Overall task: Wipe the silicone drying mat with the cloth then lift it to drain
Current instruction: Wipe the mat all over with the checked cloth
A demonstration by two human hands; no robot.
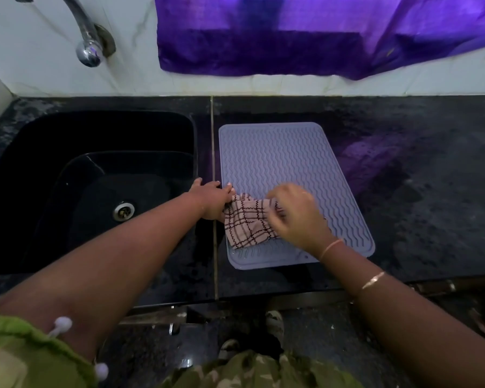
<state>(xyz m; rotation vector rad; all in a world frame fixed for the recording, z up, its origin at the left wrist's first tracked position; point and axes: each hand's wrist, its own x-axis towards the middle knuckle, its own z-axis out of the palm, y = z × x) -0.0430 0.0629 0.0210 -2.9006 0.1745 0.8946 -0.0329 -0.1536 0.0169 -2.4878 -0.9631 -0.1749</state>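
Gripping the bunched cloth (249, 222) in the right hand (297, 217) on the silicone drying mat (291, 158) beneath it, pinning the mat's edge flat-fingered with the left hand (212, 200) just beside, yet risking buckling or dragging the mat toward the sink (95, 130) beyond that hand through hard strokes against weak pinning.

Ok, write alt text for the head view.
A right hand grips a checked beige cloth on a ridged grey silicone mat on a black counter; the left hand rests on the mat's left edge, beside a black sink.
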